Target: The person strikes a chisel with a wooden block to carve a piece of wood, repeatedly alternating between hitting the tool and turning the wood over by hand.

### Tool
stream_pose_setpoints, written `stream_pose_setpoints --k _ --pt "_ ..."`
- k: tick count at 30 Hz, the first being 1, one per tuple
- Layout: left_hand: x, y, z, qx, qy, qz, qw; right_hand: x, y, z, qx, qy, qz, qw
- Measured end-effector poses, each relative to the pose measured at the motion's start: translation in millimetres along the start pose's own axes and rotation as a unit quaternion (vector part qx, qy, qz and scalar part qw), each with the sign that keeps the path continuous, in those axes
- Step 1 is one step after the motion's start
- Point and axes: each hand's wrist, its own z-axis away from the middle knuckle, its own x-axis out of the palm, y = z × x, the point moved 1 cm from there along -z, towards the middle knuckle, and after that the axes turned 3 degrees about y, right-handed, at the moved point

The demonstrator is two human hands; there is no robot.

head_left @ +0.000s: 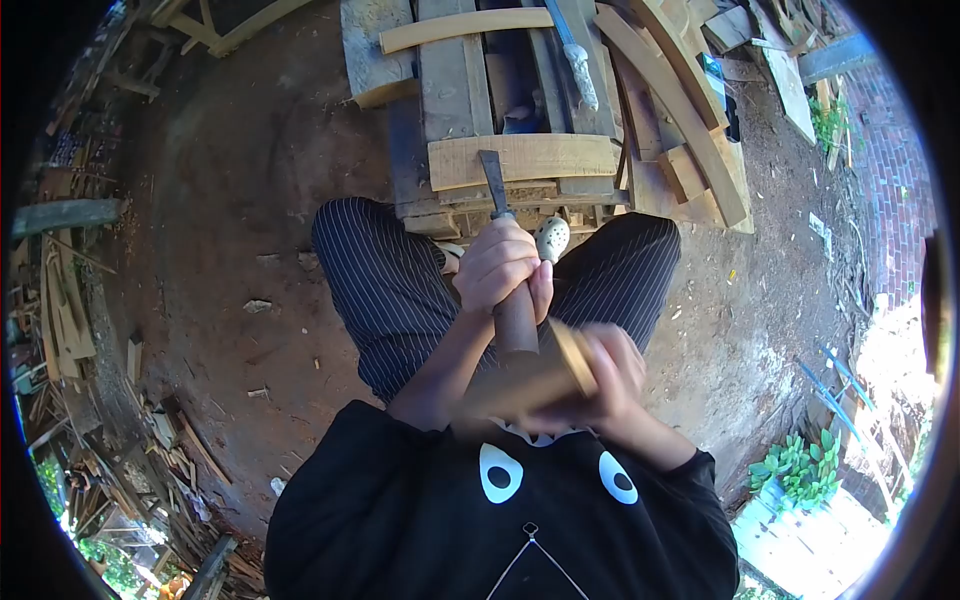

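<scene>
My left hand [500, 262] is wrapped round a chisel [516, 322], its thick wooden handle sticking out below the fist. The narrow dark blade points away from me, and its tip overlaps a slightly curved pale board [565, 158] lying across the near end of a wooden bench [455, 90]. In my right hand [612, 375] is a wooden block [520, 388], smeared by motion and close to the butt of the chisel handle. Part of the block's shape is lost in the blur.
Another curved wooden strip [465, 30] and a blue tool with a white-wrapped handle [579, 75] lie farther up the bench. Long curved pieces [685, 120] lean at its right. Wood scraps [65, 290] pile up at the left. My knees flank the bench's near end.
</scene>
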Motion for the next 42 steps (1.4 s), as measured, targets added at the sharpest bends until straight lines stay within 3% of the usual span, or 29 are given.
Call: stream_pose_setpoints --k 3,4,6,9,10,13,15,17,19,21,22,24,27,33,35,38,42 --pt "0.2 -3.7 0.1 0.009 0.007 0.004 1.0 -3.9 -4.2 -1.6 -0.017 -0.033 0.057 0.998" --pt "-1.2 -2.3 1.1 0.007 0.002 0.003 1.0 -0.2 -1.7 8.5 -0.035 0.043 0.033 0.998" --pt "-1.0 1.2 -0.8 0.003 -0.01 0.0 1.0 0.6 2.2 12.2 -0.038 0.069 0.019 0.997" --pt "2.7 -1.5 5.8 0.014 0.016 0.005 1.0 -1.3 1.9 4.1 0.001 -0.011 0.039 0.999" --pt "2.2 -2.4 3.7 0.017 0.01 0.005 1.0 -4.4 2.3 2.0 -0.041 -0.03 0.053 0.997" --pt "-3.4 -2.0 -8.1 -0.006 -0.005 0.007 1.0 0.6 3.3 -1.0 -0.049 0.088 0.029 0.994" --pt "-6.9 -9.8 -25.3 -0.02 0.015 0.041 0.999 -6.8 6.2 2.2 -0.024 0.1 0.032 0.994" --pt "-23.8 -37.9 -58.8 -0.186 0.136 0.087 0.969 -11.1 10.1 7.8 0.015 0.102 0.024 0.994" --pt "-34.5 -49.5 -88.1 -0.183 0.173 0.075 0.965 -12.4 14.9 15.9 0.069 0.096 0.008 0.993" --pt "-45.1 -54.0 -103.5 -0.216 0.148 0.104 0.96 -11.4 18.6 19.5 0.115 0.089 -0.029 0.989" --pt "-52.0 -56.9 -109.0 -0.212 0.076 0.11 0.968 -10.8 20.5 22.5 0.141 0.087 -0.05 0.985" --pt "-57.7 -66.1 -112.9 -0.221 0.036 0.148 0.963 -10.5 25.8 30.3 0.2 0.087 -0.1 0.971" --pt "-60.7 -79.3 -112.8 -0.227 -0.005 0.168 0.959 -12.8 31.2 29.0 0.225 0.029 -0.103 0.968" --pt "-59.8 -112.0 -127.8 -0.196 -0.082 0.167 0.963 -7.3 38.0 42.4 0.364 0.029 -0.227 0.903" --pt "-61.1 -127.9 -131.9 -0.248 -0.112 0.152 0.95 -7.8 37.5 42.8 0.41 0.027 -0.245 0.878" --pt "-46.8 -132.8 -143.9 -0.312 -0.106 0.115 0.937 -8.7 38.4 44.8 0.449 0.015 -0.252 0.857" --pt "-36.9 -143.9 -158.8 -0.348 -0.1 0.226 0.904 -8.0 39.3 41.7 0.461 0.008 -0.26 0.848"
